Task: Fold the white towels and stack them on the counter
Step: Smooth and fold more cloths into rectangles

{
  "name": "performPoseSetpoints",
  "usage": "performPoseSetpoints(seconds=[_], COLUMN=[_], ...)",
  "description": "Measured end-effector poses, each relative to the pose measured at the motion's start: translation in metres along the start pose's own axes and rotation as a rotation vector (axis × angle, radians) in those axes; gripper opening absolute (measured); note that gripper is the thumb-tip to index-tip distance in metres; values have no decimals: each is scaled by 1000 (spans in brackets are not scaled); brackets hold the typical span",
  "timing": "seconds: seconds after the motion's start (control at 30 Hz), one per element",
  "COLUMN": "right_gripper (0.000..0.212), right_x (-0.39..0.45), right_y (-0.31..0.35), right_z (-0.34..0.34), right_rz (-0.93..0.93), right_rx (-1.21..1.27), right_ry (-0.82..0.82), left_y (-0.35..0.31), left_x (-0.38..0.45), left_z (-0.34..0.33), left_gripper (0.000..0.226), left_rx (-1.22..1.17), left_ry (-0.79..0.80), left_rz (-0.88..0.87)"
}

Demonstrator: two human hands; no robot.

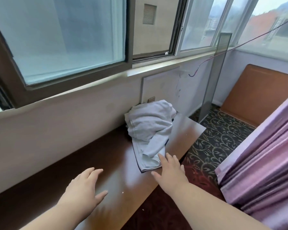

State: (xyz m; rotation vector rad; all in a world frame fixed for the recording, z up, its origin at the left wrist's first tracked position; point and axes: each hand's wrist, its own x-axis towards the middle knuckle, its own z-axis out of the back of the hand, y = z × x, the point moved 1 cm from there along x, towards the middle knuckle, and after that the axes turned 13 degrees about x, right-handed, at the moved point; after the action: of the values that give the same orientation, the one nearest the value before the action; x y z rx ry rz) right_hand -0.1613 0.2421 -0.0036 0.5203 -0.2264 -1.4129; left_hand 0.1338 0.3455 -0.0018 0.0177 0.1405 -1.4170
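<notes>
On top of the long, shiny dark brown wooden counter under the windows sits a crumpled heap of white cloth towels, near the far end & close to the cream wall. One flat, folded-looking end of the heap spreads toward the person, w/ a dark edge showing under it.

Right hand reaches out w/ fingers straight and spread, palm down. Its fingertips touch the near corner of that flat towel end. It's not holding anything, just touching; the rest of the heap lies beyond the fingers, further along the counter.

Left hand floats over the bare counter, fingers loose & a bit spread, palm down, holding nothing. It's well apart from the towels, which lie ahead of it & to the right. Can't tell if it touches the wood.

Big brown-framed glass window fills the top left; more panes run along to the right w/ buildings outside. Thin dark wire hangs across the right panes and droops by the wall. Pink pleated curtain hangs at the right edge. Dark carpet w/ pale leafy pattern covers the floor past the counter's end. Orange-brown flat board leans in the far right corner, & a clear panel stands just beside the counter's end.
</notes>
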Motion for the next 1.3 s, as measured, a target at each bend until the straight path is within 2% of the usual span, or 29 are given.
performPoseSetpoints(seconds=[0.4, 0.57, 0.7, 0.8, 0.87, 1.03, 1.17, 1.23, 1.3], right_gripper=[77, 74, 70, 87, 90, 93, 91, 81, 70], right_x=[127, 215, 305, 366, 399, 449, 471, 478, 483], right_y=[-51, -83, -113, -137, -147, -147, -142, -143, -144], right_z=[41, 60, 73, 85, 91, 88, 75, 74, 77], right_rz=[-84, -9, 211, 550, 709, 860, 929, 1014, 1165], right_rx=[-20, -39, -179, -554, -720, -968, -1000, -868, -707], right_ry=[-18, -3, 80, 199, 276, 374, 358, 358, 270], left_y=[-100, -142, -177, -207, -226, -271, -288, -292, -297], left_x=[187, 248, 289, 317, 334, 369, 390, 401, 411], left_z=[10, -4, -30, -48, -56, -64, -70, -76, -83], left_gripper=[79, 80, 78, 74, 72, 72, 78, 77, 67], left_rx=[104, 24, -51, -53, -39, -17, 50, 109, 169], left_ry=[66, 111, 211, 292, 327, 307, 309, 378, 425], left_rz=[-234, -212, -120, -79, -82, -132, -116, -73, -22])
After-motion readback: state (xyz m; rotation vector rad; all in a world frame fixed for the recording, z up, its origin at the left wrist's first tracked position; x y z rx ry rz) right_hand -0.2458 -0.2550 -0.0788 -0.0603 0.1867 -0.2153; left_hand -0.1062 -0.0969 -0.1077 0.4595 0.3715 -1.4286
